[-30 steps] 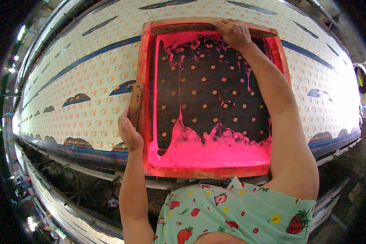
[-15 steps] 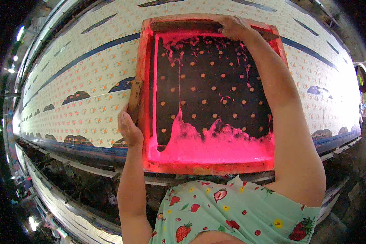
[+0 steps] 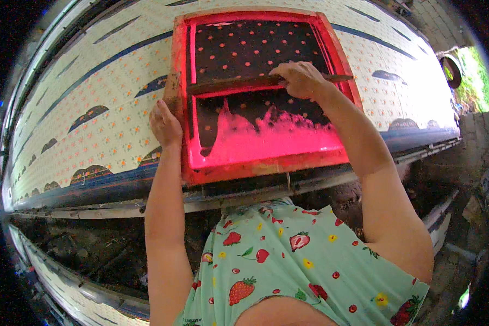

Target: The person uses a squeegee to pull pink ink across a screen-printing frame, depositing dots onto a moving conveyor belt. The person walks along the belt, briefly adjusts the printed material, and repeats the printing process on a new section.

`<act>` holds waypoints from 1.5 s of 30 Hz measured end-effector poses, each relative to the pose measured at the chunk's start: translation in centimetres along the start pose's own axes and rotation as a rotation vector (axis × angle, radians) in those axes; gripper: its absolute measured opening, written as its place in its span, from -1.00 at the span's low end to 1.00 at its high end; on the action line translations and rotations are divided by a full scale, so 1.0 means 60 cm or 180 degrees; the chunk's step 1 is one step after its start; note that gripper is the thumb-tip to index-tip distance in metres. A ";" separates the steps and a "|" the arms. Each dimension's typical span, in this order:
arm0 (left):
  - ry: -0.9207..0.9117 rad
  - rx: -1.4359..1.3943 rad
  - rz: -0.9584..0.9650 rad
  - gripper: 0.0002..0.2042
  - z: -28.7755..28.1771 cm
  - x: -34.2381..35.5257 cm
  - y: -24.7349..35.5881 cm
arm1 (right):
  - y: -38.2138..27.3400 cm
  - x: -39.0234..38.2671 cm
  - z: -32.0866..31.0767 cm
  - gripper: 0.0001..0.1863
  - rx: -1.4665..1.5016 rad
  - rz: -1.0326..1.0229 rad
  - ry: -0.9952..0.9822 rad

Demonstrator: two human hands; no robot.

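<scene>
A wooden-framed printing screen, stained bright pink, lies on the patterned cloth. Across its dark, dotted mesh stretches a long squeegee, gripped near its right part by my right hand. Pink ink pools along the mesh's near side, with a ragged upper edge. My left hand is closed round the wooden handle on the frame's left side. Part of the mesh at the right is hidden behind my right forearm.
Pale cloth with small orange flowers and dark bands covers the long table. A rail runs along its near edge. Another long table stands at the lower left, and a round dark object is at the far right.
My right hand has drawn the squeegee from the far side of the frame toward me, to about mid-mesh. My left hand stays on the handle. The whole view has shifted somewhat.
</scene>
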State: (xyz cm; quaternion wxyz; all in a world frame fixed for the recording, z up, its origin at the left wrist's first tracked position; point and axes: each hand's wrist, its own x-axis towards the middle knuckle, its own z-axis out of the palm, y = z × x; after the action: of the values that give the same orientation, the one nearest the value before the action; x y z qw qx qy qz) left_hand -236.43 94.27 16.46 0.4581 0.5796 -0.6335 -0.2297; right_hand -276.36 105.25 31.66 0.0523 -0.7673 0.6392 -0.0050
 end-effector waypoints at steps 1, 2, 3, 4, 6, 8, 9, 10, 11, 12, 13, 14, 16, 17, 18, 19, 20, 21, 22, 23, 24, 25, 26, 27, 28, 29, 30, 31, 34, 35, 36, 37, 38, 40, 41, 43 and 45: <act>-0.0019 0.0060 0.0124 -0.33 -0.002 0.001 -0.001 | -0.024 -0.029 0.003 -0.58 0.0053 0.0019 0.0069; -0.0046 0.0319 0.0248 -0.32 -0.001 0.006 -0.015 | -0.048 -0.057 0.007 -0.60 0.0105 0.0036 0.0139; -0.0055 0.0575 0.0369 -0.30 -0.001 0.012 -0.045 | -0.071 -0.080 0.014 -0.58 0.0108 0.0029 0.0235; -0.0117 0.0803 0.0515 -0.29 -0.003 0.009 -0.021 | -0.088 -0.111 0.018 -0.57 0.0181 0.0029 0.0226; -0.0197 0.0189 -0.0202 -0.28 -0.005 -0.002 0.015 | -0.124 -0.164 0.020 -0.55 0.0328 -0.0014 0.0221; -0.0226 0.0022 -0.0111 -0.27 -0.010 -0.004 0.019 | -0.162 -0.209 0.024 -0.57 0.0263 0.0322 -0.0011; -0.0245 0.0140 -0.0135 -0.28 -0.009 0.008 -0.026 | -0.193 -0.217 0.014 -0.57 0.0255 0.0228 0.0032; -0.0205 0.0129 -0.0118 -0.30 -0.005 0.005 -0.018 | -0.209 -0.236 0.009 -0.57 0.0255 0.0237 0.0073; -0.0158 0.0120 -0.0105 -0.31 -0.002 0.000 -0.010 | -0.210 -0.253 0.018 -0.56 0.0361 0.0130 0.0158; -0.0088 0.0110 -0.0084 -0.33 -0.001 -0.001 0.000 | -0.213 -0.265 0.023 -0.56 0.0282 0.0116 0.0188; -0.0087 0.0092 -0.0131 -0.37 0.000 0.000 0.002 | -0.219 -0.274 0.027 -0.57 0.0208 0.0095 0.0221; -0.0081 0.0075 -0.0182 -0.41 -0.001 0.000 0.004 | -0.222 -0.281 0.030 -0.57 0.0133 0.0067 0.0251; -0.0088 0.0143 -0.0162 -0.48 -0.004 0.000 0.010 | -0.232 -0.293 0.034 -0.51 0.0284 0.0079 0.0275; -0.0080 0.0213 -0.0101 -0.51 -0.005 -0.002 0.013 | -0.233 -0.301 0.032 -0.49 0.0362 0.0033 0.0287; -0.0077 0.0297 -0.0036 -0.53 -0.007 -0.005 0.017 | -0.236 -0.306 0.032 -0.48 0.0457 -0.0010 0.0301; -0.0188 0.0280 -0.0060 -0.54 -0.007 -0.007 0.025 | -0.237 -0.313 0.035 -0.43 0.0462 -0.0083 0.0379; -0.0301 0.0262 -0.0085 -0.54 -0.008 -0.010 0.033 | -0.234 -0.320 0.034 -0.43 0.0482 -0.0033 0.0317; -0.0410 0.0262 -0.0109 -0.55 -0.011 -0.011 0.040 | -0.236 -0.321 0.025 -0.42 0.0517 0.0008 0.0259; -0.0512 0.0265 -0.0136 -0.55 -0.014 -0.009 0.041 | -0.235 -0.324 0.021 -0.42 0.0553 0.0041 0.0201; -0.0340 0.0367 -0.0088 -0.55 -0.001 -0.004 0.023 | -0.227 -0.326 0.026 -0.41 0.0553 -0.0029 0.0226; -0.0080 0.0516 -0.0074 -0.56 -0.003 0.007 -0.027 | -0.221 -0.321 0.031 -0.41 0.0746 -0.0190 0.0230; 0.0161 0.0666 -0.0058 -0.56 -0.007 0.017 -0.062 | -0.207 -0.318 0.041 -0.40 0.0946 -0.0338 0.0226; 0.0008 0.0677 -0.0066 -0.55 0.005 0.022 -0.056 | -0.187 -0.335 0.041 -0.40 0.1100 -0.0353 0.0214; -0.0113 0.0735 -0.0090 -0.54 0.006 0.024 -0.052 | -0.164 -0.345 0.038 -0.42 0.1422 -0.0511 0.0206; -0.0222 0.0815 -0.0123 -0.53 0.004 0.024 -0.052 | -0.140 -0.356 0.031 -0.44 0.1573 -0.0497 0.0271; -0.0229 0.0909 -0.0135 -0.52 0.000 0.026 -0.056 | -0.114 -0.366 0.016 -0.46 0.1718 -0.0508 0.0334; -0.0226 0.1017 -0.0140 -0.50 -0.005 0.028 -0.063 | -0.085 -0.376 0.010 -0.48 0.1874 -0.0531 0.0405; -0.0233 0.1110 -0.0154 -0.48 -0.008 0.028 -0.064 | -0.047 -0.388 0.009 -0.51 0.1829 -0.0513 0.0713; -0.0152 0.1340 -0.0513 -0.42 -0.008 0.032 -0.057 | 0.066 -0.427 0.012 -0.56 0.1575 -0.0251 0.1409; -0.0182 0.1128 -0.0917 -0.35 -0.003 0.032 -0.050 | 0.096 -0.439 0.013 -0.57 0.1413 -0.0033 0.1498; -0.0179 0.1206 -0.0904 -0.32 -0.009 0.034 -0.050 | 0.126 -0.446 0.014 -0.57 0.1264 0.0154 0.1591; -0.0169 0.1273 -0.0910 -0.29 -0.018 0.035 -0.056 | 0.152 -0.450 0.017 -0.46 0.1270 0.0353 0.1350; -0.0158 0.1344 -0.0917 -0.26 -0.028 0.038 -0.064 | 0.172 -0.446 0.024 -0.42 0.1342 0.0420 0.1397; -0.0196 0.1258 -0.1269 -0.13 -0.008 0.041 -0.036 | 0.207 -0.446 0.037 -0.34 0.1416 0.0655 0.1469; -0.0170 0.1074 -0.1353 -0.11 0.002 0.040 -0.024 | 0.221 -0.446 0.043 -0.28 0.1634 0.0773 0.1308; -0.0099 0.0959 -0.1426 -0.06 0.007 0.037 -0.017 | 0.241 -0.430 0.065 -0.25 0.2084 0.0814 0.1562; -0.0074 0.0920 -0.1410 -0.05 0.011 0.042 -0.019 | 0.253 -0.415 0.083 -0.23 0.2535 0.0885 0.1785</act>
State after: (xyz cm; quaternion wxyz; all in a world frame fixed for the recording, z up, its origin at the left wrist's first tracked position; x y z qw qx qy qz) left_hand -236.13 91.49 16.01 0.3017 0.7610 -0.5226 -0.2382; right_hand -295.42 127.34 26.83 0.1674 -0.5645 0.6733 -0.4472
